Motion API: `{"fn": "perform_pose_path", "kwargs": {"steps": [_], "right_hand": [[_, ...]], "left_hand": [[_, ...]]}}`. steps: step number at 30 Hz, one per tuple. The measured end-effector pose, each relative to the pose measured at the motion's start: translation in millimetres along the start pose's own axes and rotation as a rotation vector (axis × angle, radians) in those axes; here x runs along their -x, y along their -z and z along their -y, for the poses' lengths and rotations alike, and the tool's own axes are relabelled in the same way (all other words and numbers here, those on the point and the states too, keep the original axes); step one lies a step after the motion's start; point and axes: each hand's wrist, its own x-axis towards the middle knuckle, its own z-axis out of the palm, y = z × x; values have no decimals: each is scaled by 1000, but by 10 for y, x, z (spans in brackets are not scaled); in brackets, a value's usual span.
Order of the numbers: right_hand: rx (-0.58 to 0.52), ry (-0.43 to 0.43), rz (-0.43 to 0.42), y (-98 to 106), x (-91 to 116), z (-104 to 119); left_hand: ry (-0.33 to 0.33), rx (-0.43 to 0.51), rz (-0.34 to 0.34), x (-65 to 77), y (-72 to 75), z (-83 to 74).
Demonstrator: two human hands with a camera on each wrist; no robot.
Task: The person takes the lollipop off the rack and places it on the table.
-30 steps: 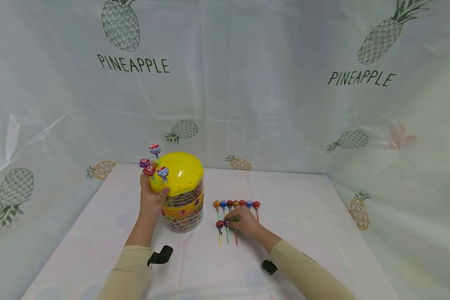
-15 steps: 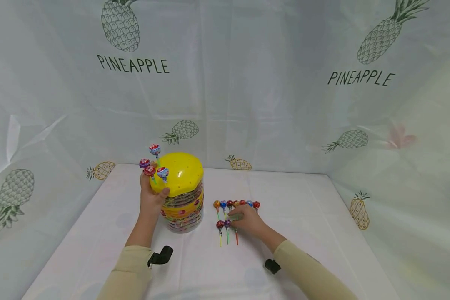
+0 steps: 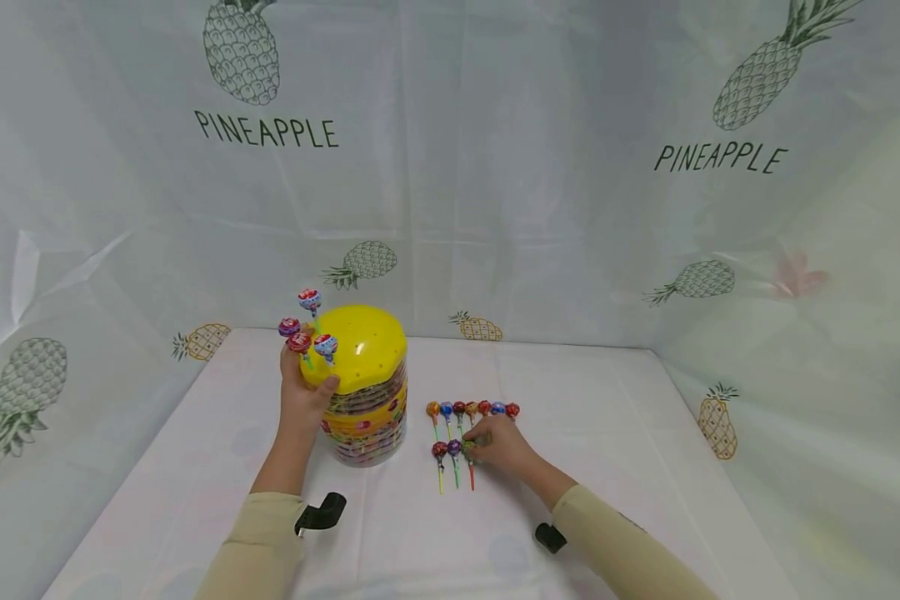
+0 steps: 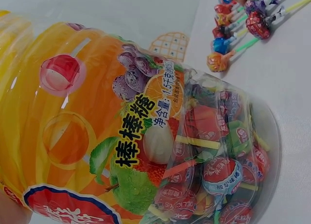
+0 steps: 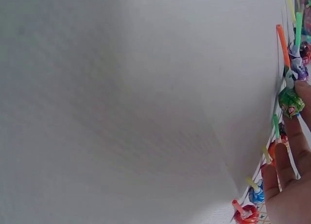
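Observation:
My left hand (image 3: pixel 307 390) grips the side of a large candy jar (image 3: pixel 367 421) near its yellow lid (image 3: pixel 367 337). Several lollipops (image 3: pixel 300 342) stick up at the lid's left side, close to my fingers. More wrapped lollipops show through the clear end of the jar in the left wrist view. On the table my right hand (image 3: pixel 501 444) pinches a green-wrapped lollipop (image 5: pixel 290 102) with a red-orange stick, between thumb and finger. It lies beside a purple lollipop (image 3: pixel 454 448) and a dark red one (image 3: pixel 439 450), sticks toward me. Part of the green wrapper is hidden in the head view.
A row of several lollipops (image 3: pixel 433 410) lies behind my right hand, their sticks partly covered by it. A white cloth covers the table (image 3: pixel 570 400). Behind it hangs a pineapple-print curtain (image 3: pixel 540 208). Each wrist bears a black camera mount (image 3: pixel 322 511).
My right hand has shifted slightly right, from beside the purple lollipop to the green one, uncovering the purple one. The left hand and the jar have stayed still.

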Motion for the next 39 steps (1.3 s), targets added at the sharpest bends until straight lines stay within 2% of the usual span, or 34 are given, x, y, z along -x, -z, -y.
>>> {"fn": "perform_pose_path", "kwargs": {"steps": [8,13,19,25,30,35,39], "right_hand": [[-7,-22,-4,65,23,72],[-81,-32,-67,264,-29,371],[-225,68,-167,557,-134,871],[-350,200,-229,696,-211,1282],[-406,304,-250,705,-285,1611],[-454,334,-252,635,-353,1874],[-461,346,-222,563,-400,2041]], "left_hand": [[9,-21,-10,15,1,-22],[7,-3,-15,24,4,-24],[1,19,-20,32,16,-12],[-18,38,-20,31,18,-11],[-13,31,-21,33,19,-28],[26,-19,-7,35,14,-52],[40,-62,7,37,5,-75]]}}
